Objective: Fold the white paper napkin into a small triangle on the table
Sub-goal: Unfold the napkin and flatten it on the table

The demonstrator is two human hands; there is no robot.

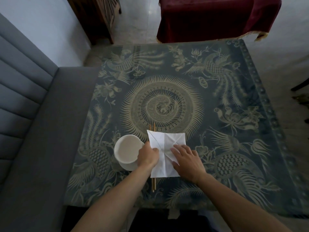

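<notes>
The white paper napkin point(165, 143) lies spread flat as a creased square near the table's front edge, on top of a pair of wooden chopsticks point(154, 183). My left hand point(148, 155) rests on the napkin's left edge, fingers curled at the paper's border. My right hand point(186, 160) lies flat on the napkin's right half, fingers straight and pressing the paper down. Both hands cover the lower middle of the napkin.
A white bowl point(127, 150) stands just left of the napkin, touching my left hand's side. The table point(217, 97) carries a dark patterned cloth under glass. A grey sofa point(33, 114) runs along the left, and a dark red draped table point(209, 17) stands beyond the far edge.
</notes>
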